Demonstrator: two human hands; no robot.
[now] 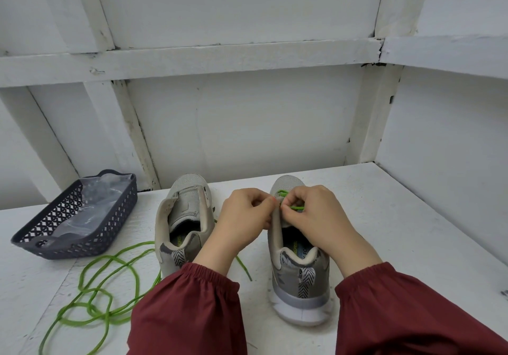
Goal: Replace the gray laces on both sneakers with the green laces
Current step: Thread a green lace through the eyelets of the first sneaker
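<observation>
Two gray sneakers stand heel-toward-me on the white table. The left sneaker (183, 217) has no lace in it. Over the right sneaker (298, 275), both hands work at the eyelets. My left hand (244, 223) pinches the edge of the upper near the tongue. My right hand (316, 217) pinches a green lace (297, 207) that crosses the front eyelets. A long loose green lace (107, 286) lies coiled on the table at the left, running under my left sleeve.
A dark latticed plastic basket (115, 212) with clear plastic inside sits at the left. White wooden walls and a ledge close off the back and right of the table (398, 217).
</observation>
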